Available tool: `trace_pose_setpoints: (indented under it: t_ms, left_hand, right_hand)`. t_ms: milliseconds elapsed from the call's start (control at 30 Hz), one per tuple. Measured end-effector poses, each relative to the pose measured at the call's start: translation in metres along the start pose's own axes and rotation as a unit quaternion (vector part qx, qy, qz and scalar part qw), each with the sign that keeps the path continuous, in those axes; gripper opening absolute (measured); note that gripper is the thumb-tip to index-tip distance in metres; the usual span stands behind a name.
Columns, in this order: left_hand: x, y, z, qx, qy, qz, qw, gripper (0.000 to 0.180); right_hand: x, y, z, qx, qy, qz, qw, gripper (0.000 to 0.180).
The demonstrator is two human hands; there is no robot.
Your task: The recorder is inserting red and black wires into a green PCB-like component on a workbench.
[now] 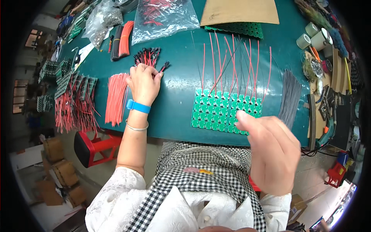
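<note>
My left hand (145,83) reaches to a pile of red and black wires with black connectors (146,57). Its fingers are bent and drawn together at the pile's near edge, with their tips hidden. One connector wire (165,66) sticks out beside its thumb side. My right hand (274,150) is raised near the table's front edge, slightly blurred, with fingers curled and thumb toward them; whatever lies inside is hidden. Beyond its thumb lie two green circuit board panels (210,112) side by side, with red and black wires (213,63) standing out from their far edge.
Loose red wires (116,98) lie left of my left hand, and dark wires (290,96) lie right of the panels. Wired boards (77,104) hang over the left edge. A clear bag (166,23) and cardboard (239,11) are at the back; tools (324,108) lie right.
</note>
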State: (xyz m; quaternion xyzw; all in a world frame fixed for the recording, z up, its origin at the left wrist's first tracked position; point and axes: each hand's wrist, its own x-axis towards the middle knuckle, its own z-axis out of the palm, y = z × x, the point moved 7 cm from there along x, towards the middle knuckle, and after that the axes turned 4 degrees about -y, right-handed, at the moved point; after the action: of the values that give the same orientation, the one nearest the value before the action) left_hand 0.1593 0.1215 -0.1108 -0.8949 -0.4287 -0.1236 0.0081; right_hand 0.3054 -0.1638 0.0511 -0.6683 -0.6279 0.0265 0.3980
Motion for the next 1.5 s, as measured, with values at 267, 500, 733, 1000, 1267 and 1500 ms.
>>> trace_pose_setpoints:
  t_ms: [267, 500, 733, 1000, 1267, 1500]
  left_hand:
    - [-0.03, 0.006, -0.027, -0.202, -0.025, 0.015, 0.979, 0.013]
    - [-0.081, 0.068, -0.035, -0.638, -0.195, -0.002, 0.745, 0.022]
    - [-0.102, 0.083, -0.011, -0.646, -0.312, -0.016, 0.696, 0.011]
    - [-0.104, 0.097, -0.001, -0.713, -0.34, -0.053, 0.61, 0.007]
    - [-0.106, 0.094, 0.006, -0.681, -0.393, -0.056, 0.615, 0.008]
    - [-0.102, 0.085, 0.003, -0.644, -0.385, -0.046, 0.659, 0.01]
  right_hand:
    - [-0.041, 0.045, 0.055, 0.122, -0.081, 0.145, 0.979, 0.029]
    - [-0.021, 0.06, 0.117, 0.403, -0.029, 0.283, 0.87, 0.019]
    - [-0.031, 0.093, 0.121, 0.502, 0.128, 0.277, 0.809, 0.012]
    - [-0.039, 0.09, 0.109, 0.476, 0.128, 0.315, 0.811, 0.015]
    - [-0.038, 0.079, 0.126, 0.438, 0.011, 0.317, 0.842, 0.012]
    - [-0.026, 0.08, 0.134, 0.43, -0.033, 0.32, 0.844, 0.011]
